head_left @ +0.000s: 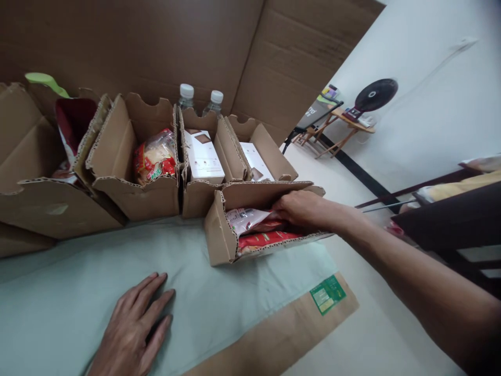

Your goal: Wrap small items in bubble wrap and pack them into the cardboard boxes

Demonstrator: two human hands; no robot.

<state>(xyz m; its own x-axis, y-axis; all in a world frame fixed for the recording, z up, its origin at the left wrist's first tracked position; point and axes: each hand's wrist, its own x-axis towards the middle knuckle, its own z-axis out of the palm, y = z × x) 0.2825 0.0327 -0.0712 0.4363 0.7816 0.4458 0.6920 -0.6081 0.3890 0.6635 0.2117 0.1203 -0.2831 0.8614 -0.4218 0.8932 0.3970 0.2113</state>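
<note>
My left hand (pixel 133 321) lies on the pale green cloth (pixel 188 303) with its fingers spread, holding nothing. My right hand (pixel 299 209) reaches into the front cardboard box (pixel 221 237), its fingers closed at the end of a pink-and-white plastic packet (pixel 248 219). Part of the fingertips is hidden inside the box. In front of that packet, in the same box, lies a red packet (pixel 266 239).
Several cardboard boxes (pixel 135 201) stand in a row behind, holding a red bag of food (pixel 156 156) and white boxes (pixel 203 156). Two capped bottles (pixel 187 96) stand behind them, before a tall cardboard panel (pixel 156 47). A small wooden table (pixel 352 122) is at the far right.
</note>
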